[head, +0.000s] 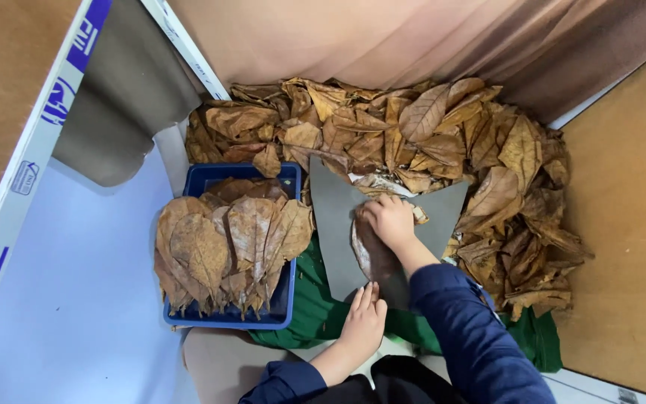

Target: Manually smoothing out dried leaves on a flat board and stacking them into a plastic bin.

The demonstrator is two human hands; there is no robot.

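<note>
At the far left we see a pale floor [76, 299] edged by a white board with blue marks [31, 157], and a grey cloth [125, 97] hanging over the board's upper end. Next to it sits a blue tray [222, 318], filled with flattened brown leaves [226, 247] laid in overlapping rows, their tips spilling past the near rim. Just right of the tray a green cloth [308, 307] lies under a grey mat [334, 224], which spreads in a rough V shape. Our left hand [363, 322] lies flat at the near edge of that mat, fingers together and stretched out, gripping nothing, the fingertips touching the lower end of a dark leaf [371, 251]. That leaf lies on the middle of the mat, lengthwise toward us. Our right hand [390, 221] comes in from the right in a dark blue sleeve [472, 337] and presses down on the leaf's upper end, fingers curled over it; we cannot tell whether they pinch it or only hold it flat. Behind and to the right of the mat a big pile [443, 142] of dry curled leaves reaches across to a brown board [629, 224]. A tan curtain [413, 37] hangs along the top.
</note>
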